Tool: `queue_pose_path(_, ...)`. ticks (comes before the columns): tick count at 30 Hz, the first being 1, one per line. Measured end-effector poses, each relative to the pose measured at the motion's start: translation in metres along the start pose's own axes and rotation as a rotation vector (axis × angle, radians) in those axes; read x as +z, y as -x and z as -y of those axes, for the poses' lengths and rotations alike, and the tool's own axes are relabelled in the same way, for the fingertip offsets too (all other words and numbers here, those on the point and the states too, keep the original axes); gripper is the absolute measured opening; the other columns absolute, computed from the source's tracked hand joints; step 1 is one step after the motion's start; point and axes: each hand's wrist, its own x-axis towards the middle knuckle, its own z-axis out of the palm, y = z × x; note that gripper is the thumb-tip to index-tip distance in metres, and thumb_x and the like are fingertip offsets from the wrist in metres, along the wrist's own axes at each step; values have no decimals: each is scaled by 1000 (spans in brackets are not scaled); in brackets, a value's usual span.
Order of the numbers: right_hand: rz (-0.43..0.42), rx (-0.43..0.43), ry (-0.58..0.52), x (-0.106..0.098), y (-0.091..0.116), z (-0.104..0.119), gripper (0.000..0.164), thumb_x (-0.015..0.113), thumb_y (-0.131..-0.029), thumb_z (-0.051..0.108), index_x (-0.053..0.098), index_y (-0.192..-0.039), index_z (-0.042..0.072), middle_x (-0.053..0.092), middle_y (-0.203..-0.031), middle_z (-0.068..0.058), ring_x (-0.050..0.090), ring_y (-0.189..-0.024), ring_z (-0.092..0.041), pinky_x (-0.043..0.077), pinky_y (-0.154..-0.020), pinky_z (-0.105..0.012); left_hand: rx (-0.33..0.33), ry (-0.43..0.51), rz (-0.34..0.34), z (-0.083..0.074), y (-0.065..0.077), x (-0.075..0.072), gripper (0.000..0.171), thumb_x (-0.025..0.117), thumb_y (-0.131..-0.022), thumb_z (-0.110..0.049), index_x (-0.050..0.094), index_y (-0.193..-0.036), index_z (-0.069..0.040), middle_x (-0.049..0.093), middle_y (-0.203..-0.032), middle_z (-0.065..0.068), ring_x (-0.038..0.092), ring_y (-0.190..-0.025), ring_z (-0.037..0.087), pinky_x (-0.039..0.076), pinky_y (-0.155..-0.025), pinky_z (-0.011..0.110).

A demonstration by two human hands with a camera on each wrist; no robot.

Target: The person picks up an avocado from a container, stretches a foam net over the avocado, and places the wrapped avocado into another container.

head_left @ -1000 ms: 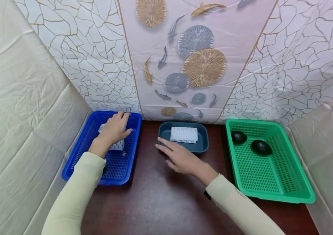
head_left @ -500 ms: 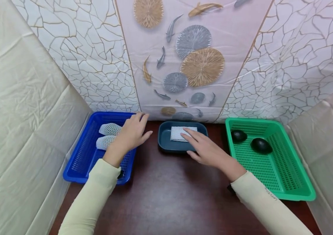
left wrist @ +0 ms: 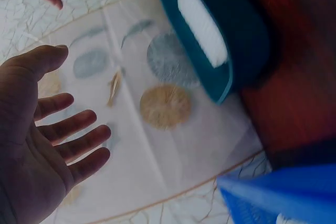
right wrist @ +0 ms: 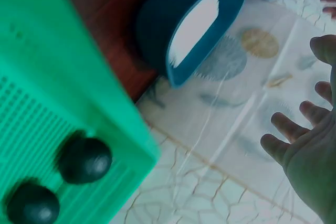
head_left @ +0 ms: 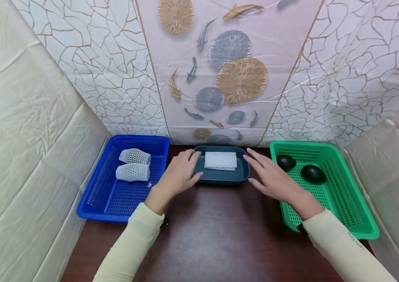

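Observation:
A dark teal tray [head_left: 217,178] stands at the back middle of the table with a folded white foam net [head_left: 220,161] inside. At the tray's left end is my left hand [head_left: 178,174], its fingers spread and relaxed over the rim; the left wrist view shows its palm with nothing in it. My right hand [head_left: 273,176] hovers by the tray's right end, fingers apart and holding nothing. Whether either hand touches the rim I cannot tell. In the right wrist view the tray [right wrist: 157,35] appears apart from the right hand [right wrist: 310,140].
On the left, a blue basket [head_left: 121,216] holds two net-covered objects [head_left: 133,172]. To the right, a green basket [head_left: 326,225] holds two dark, glossy oval objects [head_left: 313,174]. A patterned cloth wall [head_left: 217,129] rises right behind the tray on the dark red table [head_left: 213,235].
My left hand has moved right, from above the blue basket to the tray's left end. My right hand has gone from over the tray to its right end.

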Motion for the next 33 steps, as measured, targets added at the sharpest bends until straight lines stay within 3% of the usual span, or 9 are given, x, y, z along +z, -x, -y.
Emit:
queue_pose_path(6,-11,53,26,-10,14,-18,78,75,-93,20,36,-158,1,29,-166,-23,38,-147,-44,38,-113,-63,36,-26,5,-12,1,25,65,70,-97,-42,51,-145,-2,58,-139,19,61,-122,35,55,-94,52)
queue_pose_path(18,58,117,83,-18,40,-52,83,78,-92,22,33,-158,0,24,-168,-25,37,-144,-48,38,-111,-64,58,-123,74,-30,1,66,62,66,-98,-47,52,-143,-7,58,-139,15,58,-126,31,53,-100,48)
queue_pose_path(26,122,207,53,-16,51,-84,86,77,-93,23,29,-158,-4,21,-166,-30,36,-140,-56,36,-109,-69,109,-202,56,-31,0,89,68,62,-99,-55,51,-148,-9,57,-142,12,56,-130,28,51,-105,44)
queue_pose_path(33,223,321,37,-10,60,-116,90,74,-95,28,22,-159,-6,15,-164,-36,32,-139,-61,34,-108,-72,89,-204,150,-27,-1,108,67,56,-103,-53,46,-154,-11,54,-151,12,53,-137,28,45,-112,45)
